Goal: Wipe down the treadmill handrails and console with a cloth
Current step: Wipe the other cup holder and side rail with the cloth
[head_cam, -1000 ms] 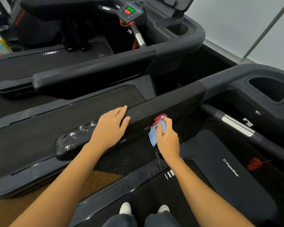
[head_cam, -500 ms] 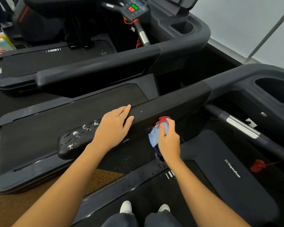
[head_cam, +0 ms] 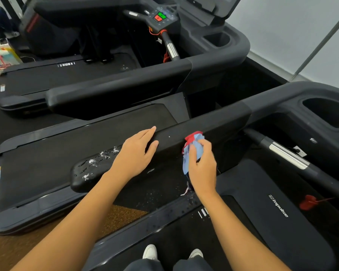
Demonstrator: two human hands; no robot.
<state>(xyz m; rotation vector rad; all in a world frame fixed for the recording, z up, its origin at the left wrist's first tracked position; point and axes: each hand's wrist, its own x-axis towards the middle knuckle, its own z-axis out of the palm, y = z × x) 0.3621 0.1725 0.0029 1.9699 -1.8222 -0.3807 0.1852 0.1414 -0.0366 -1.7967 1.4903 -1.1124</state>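
A black padded handrail (head_cam: 213,122) of the treadmill runs from lower left to upper right. White foamy droplets cover its near end (head_cam: 94,163). My left hand (head_cam: 135,153) rests flat on top of the rail, fingers straight. My right hand (head_cam: 202,163) grips a blue cloth with a red edge (head_cam: 192,141) and presses it against the rail's inner side. The console housing with a cup holder (head_cam: 325,112) is at the right.
A chrome-banded grip bar (head_cam: 288,155) crosses at the right, with a red safety clip (head_cam: 307,204) below it. A second treadmill with red and green buttons (head_cam: 160,16) stands behind. A printed bag (head_cam: 0,57) sits at far left. My white shoes (head_cam: 151,251) stand on the belt.
My right hand slid the cloth a little farther up the rail's inner side. The left hand stayed flat on the rail.
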